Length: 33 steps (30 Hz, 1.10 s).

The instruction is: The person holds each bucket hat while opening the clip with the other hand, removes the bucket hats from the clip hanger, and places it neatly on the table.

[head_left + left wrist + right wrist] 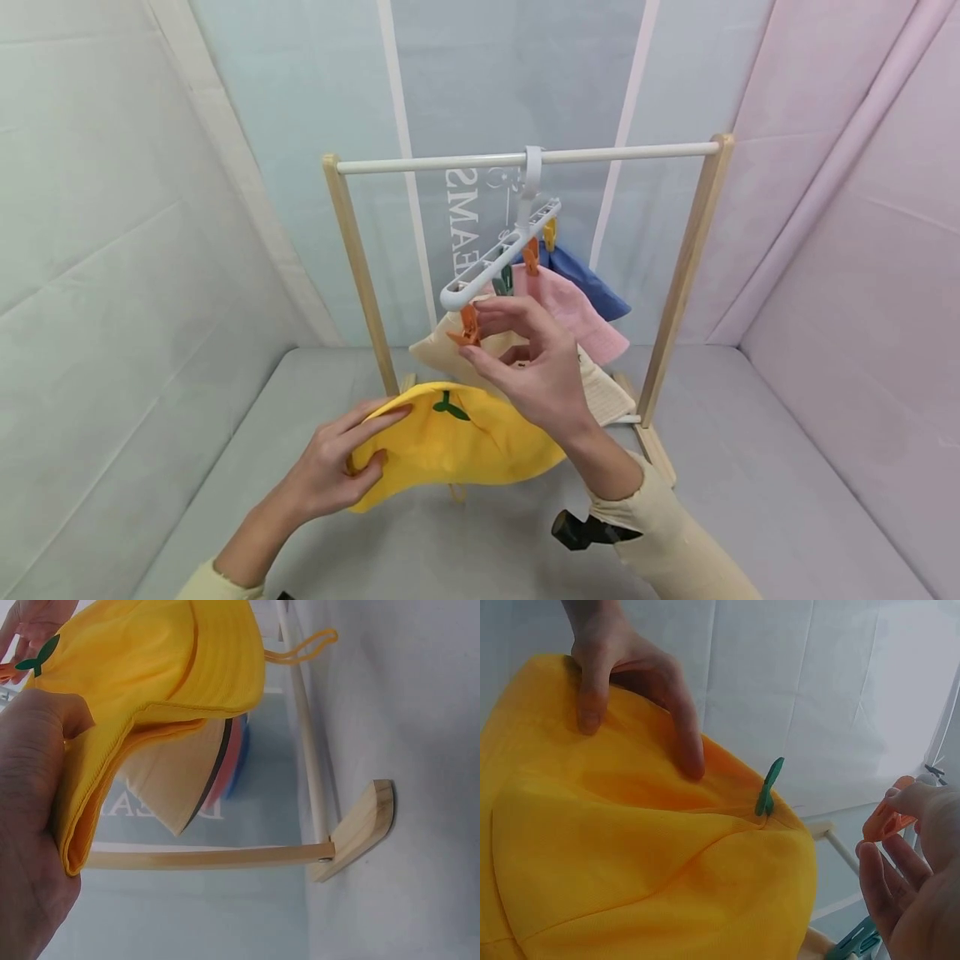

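Note:
A yellow hat (465,442) with a green sprout (450,407) on its crown is held by my left hand (333,458), thumb and fingers gripping its left edge. In the left wrist view a yellow cord loop (307,651) sticks out from the hat. My right hand (546,367) pinches an orange clothespin (468,327) between thumb and fingers, just under the near end of a pale clip hanger (487,271). In the right wrist view the hat's crown lies beside the orange clothespin (889,817), apart from it.
The hanger hooks over the white bar (622,155) of a wood-sided rack (686,308). Behind my right hand hang a cream hat (442,350), a pink hat (577,312) and a blue hat (592,283), with green (503,279), orange (531,256) and yellow (551,234) clothespins above.

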### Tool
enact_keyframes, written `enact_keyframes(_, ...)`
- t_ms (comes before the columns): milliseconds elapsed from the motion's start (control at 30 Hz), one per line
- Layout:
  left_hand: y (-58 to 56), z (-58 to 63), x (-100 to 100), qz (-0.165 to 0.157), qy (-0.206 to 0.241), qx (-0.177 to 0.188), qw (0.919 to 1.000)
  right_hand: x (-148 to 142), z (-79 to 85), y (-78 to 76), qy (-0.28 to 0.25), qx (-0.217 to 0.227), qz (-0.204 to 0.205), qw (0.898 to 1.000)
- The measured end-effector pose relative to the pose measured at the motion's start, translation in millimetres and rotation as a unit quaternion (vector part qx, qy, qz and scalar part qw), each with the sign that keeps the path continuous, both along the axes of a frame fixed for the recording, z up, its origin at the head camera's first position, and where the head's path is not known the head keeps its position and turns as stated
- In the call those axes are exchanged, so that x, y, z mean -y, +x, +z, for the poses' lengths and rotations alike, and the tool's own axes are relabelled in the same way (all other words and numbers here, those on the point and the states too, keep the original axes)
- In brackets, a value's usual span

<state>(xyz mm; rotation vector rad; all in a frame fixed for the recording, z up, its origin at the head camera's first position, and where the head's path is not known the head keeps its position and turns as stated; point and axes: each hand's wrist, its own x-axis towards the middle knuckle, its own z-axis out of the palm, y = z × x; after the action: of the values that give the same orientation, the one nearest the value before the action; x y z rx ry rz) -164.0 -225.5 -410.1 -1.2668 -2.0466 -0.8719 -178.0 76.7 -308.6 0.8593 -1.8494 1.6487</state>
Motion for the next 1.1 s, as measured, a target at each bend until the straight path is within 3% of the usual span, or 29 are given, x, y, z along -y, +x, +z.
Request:
enact_keyframes(300, 0.8, 2.7, -1.5, 0.002, 0.001, 0.000, 1.0000, -6.2, -2.9, -2.8, -0.002, -0.008, 0.010, 1.000)
enact_keyframes(667, 1.0, 1.6, -0.1, -0.005, 0.009, 0.022, 0.9997, -17.2, -10.1, -4.1, 0.005, 0.009, -0.015, 1.000)
enact_keyframes(1100, 3.6, 4.4, 2.0, 0.030, -0.022, 0.081, 0.9960, -38.7, -24.7, -8.6, 0.027, 0.014, -0.034, 0.999)
